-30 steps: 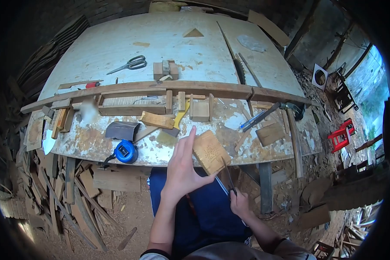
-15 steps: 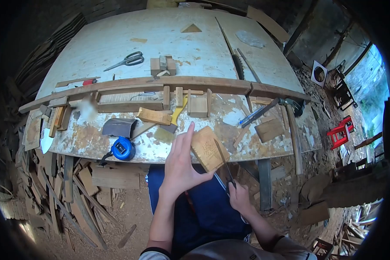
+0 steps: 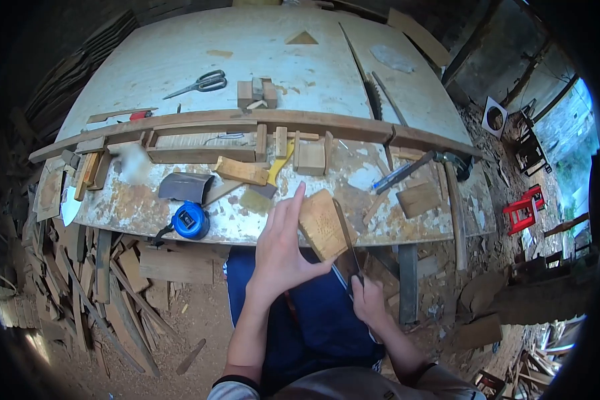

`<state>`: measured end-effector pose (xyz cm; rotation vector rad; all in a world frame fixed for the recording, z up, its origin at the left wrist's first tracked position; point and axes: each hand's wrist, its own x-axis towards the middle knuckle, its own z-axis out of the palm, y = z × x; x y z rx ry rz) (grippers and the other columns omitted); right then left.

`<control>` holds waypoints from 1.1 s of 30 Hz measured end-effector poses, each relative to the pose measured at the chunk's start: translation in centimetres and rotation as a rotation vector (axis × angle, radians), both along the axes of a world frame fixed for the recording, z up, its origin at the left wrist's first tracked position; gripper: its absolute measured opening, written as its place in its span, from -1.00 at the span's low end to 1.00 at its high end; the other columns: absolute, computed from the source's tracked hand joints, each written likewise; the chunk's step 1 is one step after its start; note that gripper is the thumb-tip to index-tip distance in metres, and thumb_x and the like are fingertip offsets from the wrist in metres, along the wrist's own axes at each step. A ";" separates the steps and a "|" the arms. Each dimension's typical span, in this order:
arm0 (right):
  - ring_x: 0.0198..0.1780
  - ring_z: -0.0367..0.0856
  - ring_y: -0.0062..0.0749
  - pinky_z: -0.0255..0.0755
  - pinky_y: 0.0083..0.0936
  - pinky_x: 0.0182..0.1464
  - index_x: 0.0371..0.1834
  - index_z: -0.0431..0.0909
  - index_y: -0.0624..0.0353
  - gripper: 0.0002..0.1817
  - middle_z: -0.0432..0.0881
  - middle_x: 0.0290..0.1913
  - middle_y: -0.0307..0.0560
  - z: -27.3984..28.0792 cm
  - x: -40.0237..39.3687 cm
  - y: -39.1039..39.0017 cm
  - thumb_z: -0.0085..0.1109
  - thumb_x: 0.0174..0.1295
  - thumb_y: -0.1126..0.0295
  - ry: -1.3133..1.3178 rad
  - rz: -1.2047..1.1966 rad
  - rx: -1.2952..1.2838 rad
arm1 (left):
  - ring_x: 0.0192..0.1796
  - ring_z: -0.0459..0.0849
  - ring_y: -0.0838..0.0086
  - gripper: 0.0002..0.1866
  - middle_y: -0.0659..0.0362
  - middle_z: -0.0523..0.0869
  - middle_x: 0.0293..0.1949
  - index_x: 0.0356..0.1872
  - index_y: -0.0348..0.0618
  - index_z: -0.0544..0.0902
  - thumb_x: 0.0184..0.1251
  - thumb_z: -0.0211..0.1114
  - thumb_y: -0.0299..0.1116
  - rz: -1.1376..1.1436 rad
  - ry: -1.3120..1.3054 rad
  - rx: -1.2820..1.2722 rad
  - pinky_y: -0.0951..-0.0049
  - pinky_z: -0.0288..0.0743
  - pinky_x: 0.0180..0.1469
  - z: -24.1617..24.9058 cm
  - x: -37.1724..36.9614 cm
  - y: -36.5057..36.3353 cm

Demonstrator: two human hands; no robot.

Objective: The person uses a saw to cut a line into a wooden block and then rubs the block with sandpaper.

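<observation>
By the paint-flaked tabletop (image 3: pixel 239 221), wide-spread left fingers (image 3: pixel 293 211) braced a tan wooden block (image 3: pixel 321 229), seemingly against the dark-bladed tool (image 3: pixel 346 236) right fingers (image 3: pixel 363 295) clenched.

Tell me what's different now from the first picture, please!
The knife moved forward: its blade now reaches along the right side of the wooden block, not just the near corner. Nothing was grabbed or let go: the left hand still holds the block, the right hand the knife. The scissors stayed put.
</observation>
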<state>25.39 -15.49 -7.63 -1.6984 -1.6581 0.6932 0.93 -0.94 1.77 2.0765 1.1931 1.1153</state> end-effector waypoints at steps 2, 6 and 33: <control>-0.30 0.78 0.40 0.59 0.07 -0.22 -0.13 0.66 0.31 -0.78 0.68 -0.40 0.32 -0.8 0.1 0.4 0.15 0.70 0.40 0.003 0.008 -0.002 | 0.37 0.64 -0.11 0.46 -0.13 0.61 0.34 0.86 -0.25 0.17 -0.13 0.88 -0.18 0.002 0.007 -0.004 0.02 0.62 0.42 0.5 0.0 0.1; -0.28 0.76 0.43 0.58 0.08 -0.21 -0.13 0.67 0.29 -0.75 0.69 -0.40 0.32 -4.6 2.3 -1.4 0.14 0.72 0.36 -0.001 0.013 0.004 | 0.37 0.64 -0.09 0.47 -0.12 0.62 0.35 0.86 -0.25 0.17 -0.13 0.88 -0.16 0.005 0.018 0.042 0.03 0.63 0.41 0.3 -0.1 0.2; -0.22 0.79 0.45 0.61 0.10 -0.17 -0.14 0.68 0.33 -0.75 0.72 -0.34 0.40 0.8 0.5 -0.1 0.18 0.70 0.37 -0.006 0.006 -0.050 | 0.36 0.69 -0.06 0.44 -0.11 0.63 0.33 0.84 -0.21 0.26 -0.22 0.87 -0.18 -0.010 -0.018 -0.004 0.04 0.61 0.45 -0.2 -0.1 0.2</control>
